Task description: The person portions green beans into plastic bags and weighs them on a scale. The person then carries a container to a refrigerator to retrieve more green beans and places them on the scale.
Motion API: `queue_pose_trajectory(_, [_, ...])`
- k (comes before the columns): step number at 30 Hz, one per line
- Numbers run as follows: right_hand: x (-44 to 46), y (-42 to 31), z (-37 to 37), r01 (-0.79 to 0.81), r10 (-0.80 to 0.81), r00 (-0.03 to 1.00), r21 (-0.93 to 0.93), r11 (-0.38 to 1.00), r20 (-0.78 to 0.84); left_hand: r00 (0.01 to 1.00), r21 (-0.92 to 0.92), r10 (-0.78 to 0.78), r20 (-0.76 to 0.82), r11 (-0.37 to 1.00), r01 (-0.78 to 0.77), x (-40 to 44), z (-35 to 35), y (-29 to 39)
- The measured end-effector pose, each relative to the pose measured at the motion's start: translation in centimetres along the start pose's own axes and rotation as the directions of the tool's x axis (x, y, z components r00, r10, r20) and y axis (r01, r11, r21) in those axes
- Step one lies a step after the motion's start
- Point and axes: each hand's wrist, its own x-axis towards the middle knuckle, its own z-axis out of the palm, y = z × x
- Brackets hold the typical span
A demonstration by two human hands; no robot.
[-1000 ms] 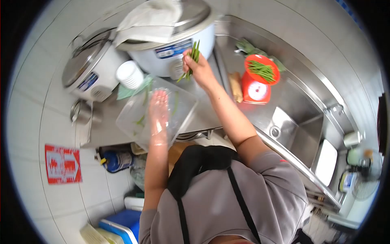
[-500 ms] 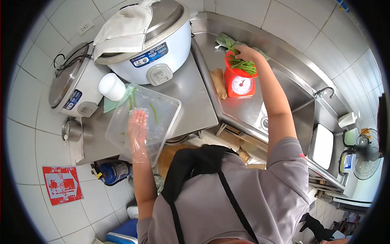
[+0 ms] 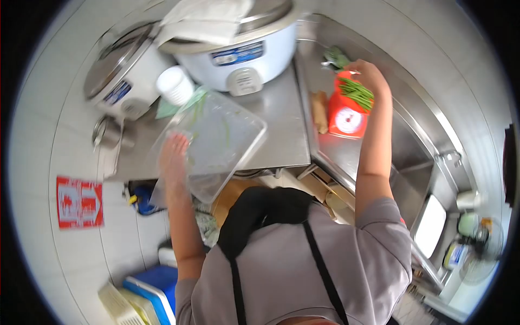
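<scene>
Blurred by motion, my left hand (image 3: 176, 154) wears a clear plastic glove. Its fingers stretch out together by the left side of a clear plastic tub (image 3: 244, 127). A few green pieces lie in the tub. On the right, a red kitchen scale (image 3: 331, 122) with a round white dial stands on the steel counter. Cut green beans (image 3: 355, 93) fill its red pan (image 3: 344, 77). My right hand (image 3: 371, 76) is at the pan's back edge, fingers pinched together; what they hold is hidden. Behind it lies a leafy green bundle (image 3: 337, 56) in plastic.
Two white rice cookers (image 3: 200, 67) (image 3: 132, 81) stand at the back left, a cloth (image 3: 208, 21) over the larger one. Stacked white cups (image 3: 175, 85) touch the tub's corner. A brown paper-like packet (image 3: 319, 111) lies beside the scale. A steel sink (image 3: 414, 157) is to the right.
My view has shifted. My left hand has moved from over the tub's middle to its left side. My right hand has lifted off the beans to the pan's back edge.
</scene>
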Motion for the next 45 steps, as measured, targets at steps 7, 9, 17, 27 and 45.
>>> queue_pose_trajectory(7, [1.6, -20.6, 22.4, 0.533, -0.612, 0.700, 0.301, 0.791, 0.367, 0.889, 0.364, 0.149, -0.432, 0.931, 0.021, -1.0, 3.4, 4.8])
queue_pose_trajectory(9, [1.8, -22.0, 26.5, 0.686, -0.658, 0.603, 0.129, 0.717, 0.452, 0.866, 0.401, 0.209, -0.454, 0.916, -0.011, -2.1, 3.9, 5.5])
queue_pose_trajectory(17, [3.9, -26.6, 32.8, 0.797, -0.858, 0.483, 0.319, 0.513, 0.172, 0.792, 0.367, 0.193, -0.579, 0.929, 0.042, -6.2, 0.4, 6.5])
queue_pose_trajectory(27, [1.2, -35.2, 37.8, 0.755, -0.630, 0.549, -0.002, 0.656, 0.550, 0.767, 0.420, 0.222, -0.602, 0.905, 0.067, -8.5, -3.5, 6.9])
queue_pose_trajectory(45, [2.6, -35.1, 38.2, 0.812, -0.717, 0.537, -0.042, 0.582, 0.444, 0.816, 0.271, 0.131, -0.564, 0.962, 0.033, -8.6, -5.0, 6.3])
